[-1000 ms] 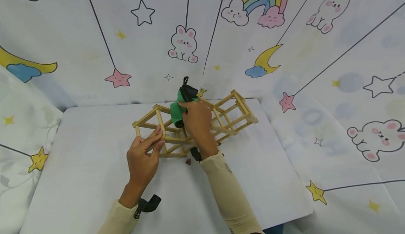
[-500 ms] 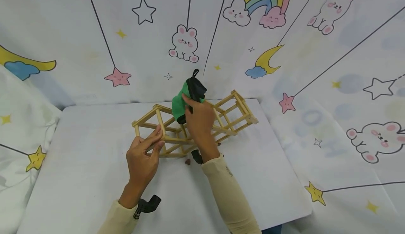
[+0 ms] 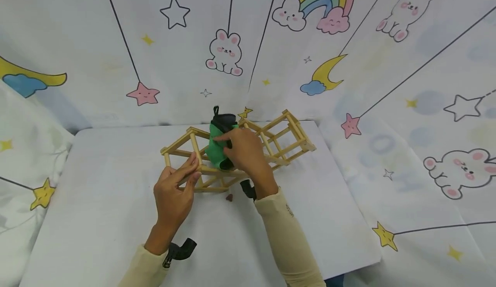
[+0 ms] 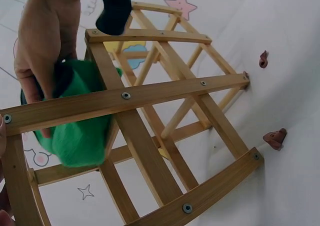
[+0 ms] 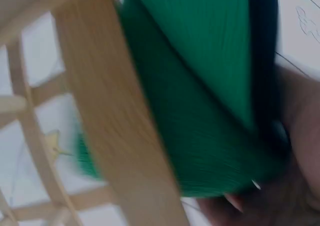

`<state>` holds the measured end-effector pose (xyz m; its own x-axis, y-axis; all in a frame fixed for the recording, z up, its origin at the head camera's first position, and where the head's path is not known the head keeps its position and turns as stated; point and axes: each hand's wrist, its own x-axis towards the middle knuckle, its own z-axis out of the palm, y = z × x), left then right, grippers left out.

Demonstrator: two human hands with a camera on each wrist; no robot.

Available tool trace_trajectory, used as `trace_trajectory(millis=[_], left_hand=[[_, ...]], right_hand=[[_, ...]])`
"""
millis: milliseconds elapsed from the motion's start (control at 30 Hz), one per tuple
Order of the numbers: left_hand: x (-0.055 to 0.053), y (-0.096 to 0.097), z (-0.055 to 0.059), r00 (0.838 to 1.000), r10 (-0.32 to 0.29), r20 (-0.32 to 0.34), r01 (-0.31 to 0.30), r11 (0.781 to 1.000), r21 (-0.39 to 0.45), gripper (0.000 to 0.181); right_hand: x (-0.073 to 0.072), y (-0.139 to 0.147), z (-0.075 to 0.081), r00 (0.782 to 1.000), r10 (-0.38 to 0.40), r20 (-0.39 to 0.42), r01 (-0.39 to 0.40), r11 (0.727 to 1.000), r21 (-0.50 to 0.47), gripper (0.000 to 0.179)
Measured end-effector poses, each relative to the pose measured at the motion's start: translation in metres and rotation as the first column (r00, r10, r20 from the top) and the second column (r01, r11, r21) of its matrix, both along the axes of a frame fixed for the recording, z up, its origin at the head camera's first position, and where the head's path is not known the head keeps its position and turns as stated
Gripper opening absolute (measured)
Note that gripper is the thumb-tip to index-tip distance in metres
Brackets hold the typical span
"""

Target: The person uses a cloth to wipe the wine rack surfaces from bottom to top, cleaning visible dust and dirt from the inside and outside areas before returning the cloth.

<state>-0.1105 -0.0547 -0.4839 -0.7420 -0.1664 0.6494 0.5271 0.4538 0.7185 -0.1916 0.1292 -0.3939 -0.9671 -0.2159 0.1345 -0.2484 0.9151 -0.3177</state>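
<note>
A wooden slatted rack (image 3: 211, 173) lies across the table. My left hand (image 3: 174, 198) grips its front left corner, thumb and fingers around the bar. With my right hand (image 3: 248, 149) I hold a green cloth (image 3: 217, 151) with black trim and a black loop at its top, index finger stretched along it. The cloth overlaps the rack's middle bars. In the left wrist view the green cloth (image 4: 80, 141) sits behind a long slat. In the right wrist view it presses close to a broad slat (image 5: 120, 116), blurred, and part of it shows beyond that slat.
Small brown pieces lie on the white table (image 3: 97, 218); one brown piece (image 3: 229, 198) is just in front of the rack. A printed cloth backdrop (image 3: 186, 63) rises behind the table. Black straps with stubs (image 3: 180, 251) are on both wrists.
My right hand moved the green cloth up and right, then down and left, toward the front of the rack. The left hand and the rack stay in place.
</note>
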Motion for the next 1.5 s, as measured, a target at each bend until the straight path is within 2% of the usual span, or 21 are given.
trace_trajectory(millis=[67,133,267,333,367,433,467,533,600,633,700,800,933,1000,1133,1233,1300,1367,1433,1467,1500], left_hand=[[0.000,0.000,0.000,1.000,0.008,-0.004,-0.008,1.000,0.000,0.042],[0.000,-0.001,0.000,1.000,0.009,-0.009,-0.009,1.000,0.004,0.043],[0.001,-0.001,-0.001,1.000,0.000,0.001,0.000,1.000,0.008,0.042],[0.001,-0.001,-0.001,1.000,0.001,0.008,-0.001,1.000,0.001,0.040],[0.001,-0.001,-0.001,1.000,0.003,0.008,-0.003,1.000,0.001,0.040],[0.001,-0.002,-0.001,1.000,0.005,0.000,-0.005,1.000,0.000,0.042],[0.000,-0.001,-0.001,1.000,0.005,-0.004,-0.005,1.000,0.001,0.042],[-0.001,-0.001,-0.001,1.000,0.005,-0.017,-0.005,1.000,0.010,0.044],[-0.001,-0.001,-0.002,1.000,0.006,-0.019,-0.006,1.000,0.008,0.043],[-0.001,-0.001,-0.002,1.000,0.006,-0.019,-0.006,1.000,0.009,0.043],[-0.001,-0.001,-0.002,1.000,0.008,-0.016,-0.008,1.000,0.008,0.041],[-0.001,0.000,-0.003,1.000,0.008,-0.014,-0.008,1.000,0.012,0.041],[-0.001,0.002,-0.004,1.000,-0.005,-0.017,0.005,1.000,0.028,0.043],[-0.001,0.003,-0.004,1.000,-0.008,-0.022,0.009,0.999,0.034,0.043],[-0.002,0.004,-0.004,1.000,0.007,-0.029,-0.006,1.000,0.027,0.043],[-0.002,0.005,-0.003,1.000,0.010,-0.027,-0.009,1.000,0.022,0.044],[-0.001,0.005,-0.002,1.000,-0.001,-0.018,0.001,1.000,0.031,0.043],[0.000,0.005,-0.002,1.000,-0.007,-0.003,0.007,0.999,0.034,0.041],[0.001,0.004,-0.001,1.000,-0.003,0.004,0.003,0.999,0.033,0.040],[0.002,0.003,-0.001,1.000,0.001,0.003,-0.001,0.999,0.033,0.040],[0.002,0.003,-0.001,1.000,0.005,0.000,-0.005,1.000,0.031,0.040]], right_hand=[[-0.003,-0.003,-0.007,0.996,-0.007,-0.089,0.007,1.000,0.001,0.035],[-0.004,-0.005,-0.014,0.991,-0.004,-0.134,0.008,1.000,0.028,0.034],[0.001,-0.006,-0.014,0.998,0.058,-0.010,-0.057,0.996,0.072,0.029],[0.004,-0.004,-0.008,0.995,0.091,0.050,-0.092,0.996,0.010,0.030],[0.006,-0.004,-0.005,0.994,0.101,0.046,-0.099,0.995,-0.030,0.031],[0.008,-0.004,-0.003,0.996,0.089,-0.027,-0.092,0.984,-0.150,0.031],[0.008,-0.005,-0.003,0.994,0.072,-0.080,-0.089,0.969,-0.233,0.032],[0.009,-0.010,-0.007,0.981,0.016,-0.195,-0.093,0.915,-0.392,0.032],[0.008,-0.016,-0.012,0.962,-0.022,-0.273,-0.131,0.838,-0.529,0.031],[0.007,-0.018,-0.014,0.960,-0.015,-0.279,-0.157,0.796,-0.585,0.031],[0.006,-0.021,-0.018,0.968,0.031,-0.247,-0.188,0.741,-0.645,0.030],[0.005,-0.016,-0.021,0.976,0.170,-0.133,-0.214,0.674,-0.707,0.031],[0.005,0.006,-0.013,0.941,0.338,-0.010,-0.234,0.627,-0.743,0.033],[0.004,0.013,-0.009,0.936,0.353,-0.004,-0.238,0.621,-0.747,0.032],[0.000,0.006,-0.008,0.960,0.264,-0.097,-0.248,0.631,-0.735,0.026],[-0.001,-0.003,-0.012,0.964,0.250,-0.093,-0.236,0.640,-0.731,0.027],[-0.001,-0.002,-0.012,0.951,0.306,-0.037,-0.232,0.633,-0.738,0.027],[-0.002,0.006,-0.009,0.923,0.384,0.027,-0.240,0.628,-0.741,0.027],[-0.004,0.015,-0.005,0.899,0.436,0.045,-0.263,0.618,-0.741,0.027],[-0.005,0.018,-0.003,0.898,0.438,0.046,-0.260,0.611,-0.748,0.027],[-0.005,0.020,-0.002,0.907,0.420,0.034,-0.254,0.610,-0.750,0.026]])
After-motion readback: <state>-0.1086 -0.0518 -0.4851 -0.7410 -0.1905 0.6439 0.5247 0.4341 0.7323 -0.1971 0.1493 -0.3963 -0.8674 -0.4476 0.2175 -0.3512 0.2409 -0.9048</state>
